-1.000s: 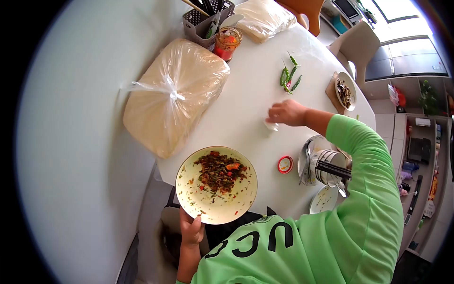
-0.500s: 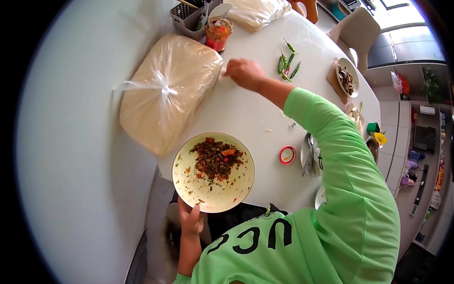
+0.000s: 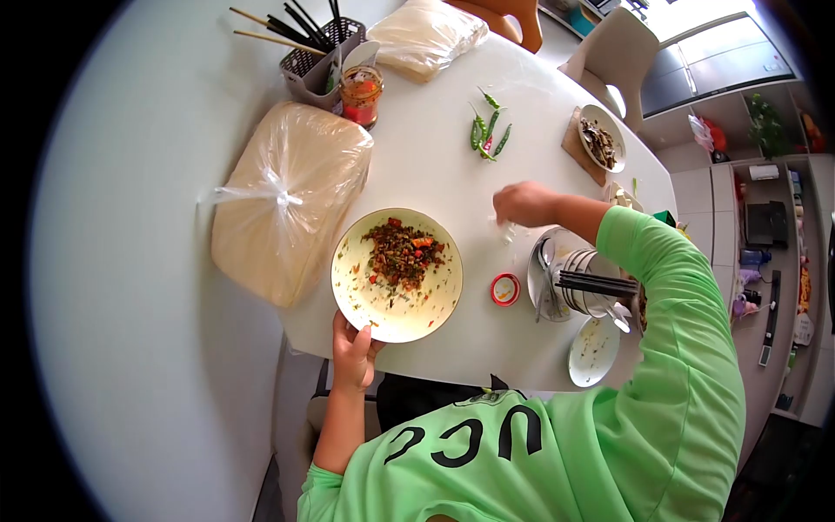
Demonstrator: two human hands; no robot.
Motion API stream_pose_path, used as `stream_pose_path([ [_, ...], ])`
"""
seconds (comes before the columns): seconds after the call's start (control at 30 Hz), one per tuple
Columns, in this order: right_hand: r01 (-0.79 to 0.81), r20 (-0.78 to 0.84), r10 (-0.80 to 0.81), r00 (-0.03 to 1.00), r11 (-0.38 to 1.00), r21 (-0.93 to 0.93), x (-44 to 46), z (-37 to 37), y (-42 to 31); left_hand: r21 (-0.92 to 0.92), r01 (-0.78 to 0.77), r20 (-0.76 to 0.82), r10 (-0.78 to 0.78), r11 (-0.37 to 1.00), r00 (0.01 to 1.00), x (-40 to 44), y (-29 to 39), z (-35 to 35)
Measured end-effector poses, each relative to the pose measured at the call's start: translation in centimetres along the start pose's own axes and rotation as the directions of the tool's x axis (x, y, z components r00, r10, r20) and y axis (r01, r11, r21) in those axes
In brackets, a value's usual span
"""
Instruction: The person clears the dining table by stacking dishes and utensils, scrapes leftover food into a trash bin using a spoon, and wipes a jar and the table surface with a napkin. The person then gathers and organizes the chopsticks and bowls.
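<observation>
My left hand (image 3: 354, 352) grips the near rim of a pale yellow bowl (image 3: 383, 304), thumb over the edge. The bowl tilts toward me and holds chopped dark greens with red and orange pieces. Over the table's right half is my right hand (image 3: 524, 204), fingers closed and slightly blurred; what they hold, if anything, I cannot make out. Small whitish scraps (image 3: 509, 233) show just under its fingertips. Nearby are a red-rimmed jar lid (image 3: 504, 290) and stacked white bowls (image 3: 581, 261) with black chopsticks (image 3: 597, 284) across them.
A large tied plastic bag (image 3: 291, 204) lies along the wall. Behind it stand a grey utensil basket (image 3: 317, 70) and a jar of red sauce (image 3: 360, 97). Green chillies (image 3: 489, 130) lie mid-table. Farther right is a plate of dark food (image 3: 602, 139); a soiled dish (image 3: 594, 352) sits near me.
My right hand has moved from beside the plastic bag rightward and toward me. The left still holds the bowl. The view has shifted, revealing the stacked bowls and chopsticks.
</observation>
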State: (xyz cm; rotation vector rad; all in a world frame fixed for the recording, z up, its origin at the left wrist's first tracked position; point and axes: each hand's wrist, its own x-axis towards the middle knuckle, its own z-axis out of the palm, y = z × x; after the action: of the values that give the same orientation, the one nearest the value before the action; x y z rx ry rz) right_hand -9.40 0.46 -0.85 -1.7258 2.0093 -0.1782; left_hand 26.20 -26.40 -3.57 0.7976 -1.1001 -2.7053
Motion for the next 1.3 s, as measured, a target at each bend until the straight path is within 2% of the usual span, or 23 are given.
stream_pose_path([
  [0.03,-0.115,-0.142,0.13,0.981,0.987,0.114,-0.3,-1.0,-0.9,-0.008,0.007,0.01,-0.007,1.0,1.0,0.2,0.2,0.4],
  [0.1,-0.255,-0.225,0.3,0.927,0.944,0.207,-0.9,-2.0,0.6,-0.019,0.028,0.033,-0.028,0.999,0.999,1.3,0.2,0.9],
  [0.2,-0.48,-0.212,0.507,0.836,0.861,0.166,-1.9,-2.1,5.0,0.006,0.045,0.056,-0.046,0.999,0.997,2.3,0.2,1.1],
  [0.23,-0.508,-0.211,0.525,0.824,0.851,0.135,-1.9,-3.0,5.5,0.017,0.049,0.06,-0.05,0.999,0.997,2.6,0.3,1.3],
  [0.3,-0.828,0.036,0.846,0.532,0.51,0.233,-0.8,-5.2,5.7,0.056,0.074,0.046,-0.077,0.996,0.996,2.9,0.7,1.9],
  [0.4,-0.891,-0.081,0.924,0.374,0.382,0.245,0.8,-3.4,10.2,0.112,0.085,0.039,-0.09,0.99,0.995,3.5,0.6,2.2],
  [0.5,-0.897,0.01,0.993,0.118,0.102,0.431,3.6,-5.8,7.6,0.175,0.098,0.031,-0.105,0.98,0.994,4.0,1.0,3.3],
  [0.6,-0.939,0.003,0.996,0.093,0.087,0.334,6.1,-6.6,5.2,0.206,0.087,0.022,-0.093,0.975,0.995,4.6,1.1,4.1],
  [0.7,-0.957,-0.071,0.997,0.023,0.043,0.288,8.8,-6.5,3.6,0.261,0.067,0.008,-0.072,0.963,0.997,5.2,1.2,4.8],
  [0.77,-0.944,0.018,0.996,0.087,0.077,0.321,9.5,-8.0,2.1,0.301,0.047,-0.007,-0.048,0.952,0.999,5.5,1.0,4.9],
  [0.83,-0.903,0.061,0.997,0.054,0.022,0.43,10.4,-7.8,2.4,0.339,0.009,0.0,-0.009,0.941,1.0,5.9,0.8,4.9],
  [1.03,-0.933,0.014,1.0,0.026,0.019,0.358,11.2,-6.6,3.5,0.478,-0.085,0.035,0.078,0.874,0.996,6.6,0.2,3.7],
  [1.07,-0.933,0.023,0.998,0.056,0.044,0.358,11.1,-6.2,3.9,0.507,-0.108,0.051,0.096,0.855,0.994,6.8,0.0,3.4],
  [1.13,-0.929,0.042,0.993,0.111,0.089,0.36,10.8,-6.0,4.1,0.528,-0.088,0.039,0.08,0.844,0.996,6.5,0.5,3.8],
  [1.23,-0.947,-0.009,0.995,0.101,0.099,0.305,10.9,-6.1,2.9,0.543,-0.055,0.023,0.05,0.838,0.998,6.1,0.8,3.9],
  [1.3,-0.932,-0.03,0.993,0.113,0.116,0.344,11.2,-5.3,3.7,0.573,-0.057,0.004,0.067,0.818,0.998,5.5,0.7,3.2],
])
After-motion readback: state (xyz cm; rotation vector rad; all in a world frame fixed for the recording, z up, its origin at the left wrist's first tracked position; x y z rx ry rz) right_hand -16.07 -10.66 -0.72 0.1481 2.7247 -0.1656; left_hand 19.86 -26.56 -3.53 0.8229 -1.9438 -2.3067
